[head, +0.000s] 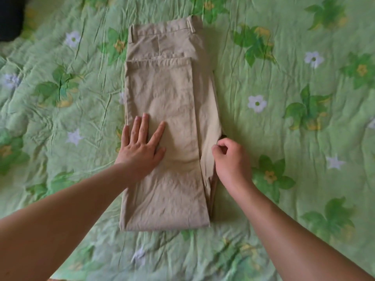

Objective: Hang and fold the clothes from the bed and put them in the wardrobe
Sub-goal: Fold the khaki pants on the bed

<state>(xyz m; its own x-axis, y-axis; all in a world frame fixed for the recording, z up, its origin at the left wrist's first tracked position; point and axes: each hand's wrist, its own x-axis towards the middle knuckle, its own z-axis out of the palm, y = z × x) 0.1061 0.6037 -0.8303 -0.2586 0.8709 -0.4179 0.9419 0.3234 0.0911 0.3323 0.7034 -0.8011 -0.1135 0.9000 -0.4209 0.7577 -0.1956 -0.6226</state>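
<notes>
At the far left corner of the bed, a dark, blurred object [10,17] lies on the cover; what it is cannot be told. The bedspread [284,88] is pale green, quilted and creased, printed with green leaves, yellow blossoms and small white flowers, and it fills the whole view. A bare left forearm reaches in from the near left edge, and the left hand [140,147] lies flat on the trousers, palm down, fingers straight and a little spread, pressing the cloth near its left side. The beige trousers [168,94] lie in the middle of the bed, well clear of the dark object, folded lengthwise into a long narrow stack with the legs doubled back up over the seat. The waistband with its belt loops is at the far end, a welted back pocket shows just below it, and the hem of the folded-over legs ends just below that pocket. The fabric is lightly wrinkled, and on the right side the lower layers stick out a little from under the top one. The right hand [231,159] comes in from the near right, fingers curled, thumb and forefinger pinching the right edge of the trousers about level with the left hand
</notes>
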